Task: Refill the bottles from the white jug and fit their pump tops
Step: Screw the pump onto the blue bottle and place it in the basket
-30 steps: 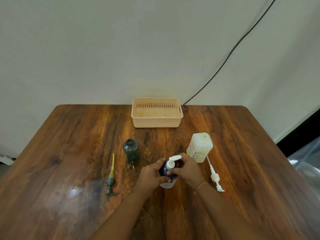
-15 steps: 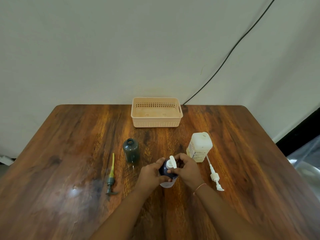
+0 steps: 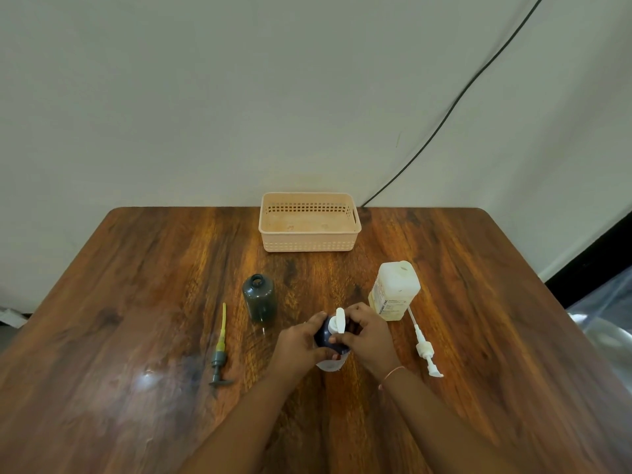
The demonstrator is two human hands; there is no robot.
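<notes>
The scene is lit softly and evenly, rather dim, with a greenish-grey cast on the wall [image 3: 239,97]. A patch of white glare is seen on the glossy wooden table [image 3: 102,336] at about 8 o'clock, with a broader pale sheen spread around it. Shadows are faint and short; a soft one is cast beside the peach basket [image 3: 309,246]. Barrel distortion is evident: the table edges bow outward and the cable [image 3: 461,94] curves toward 1 o'clock. Sharpness is lost toward the lower corners, where the wood grain is smeared.
</notes>
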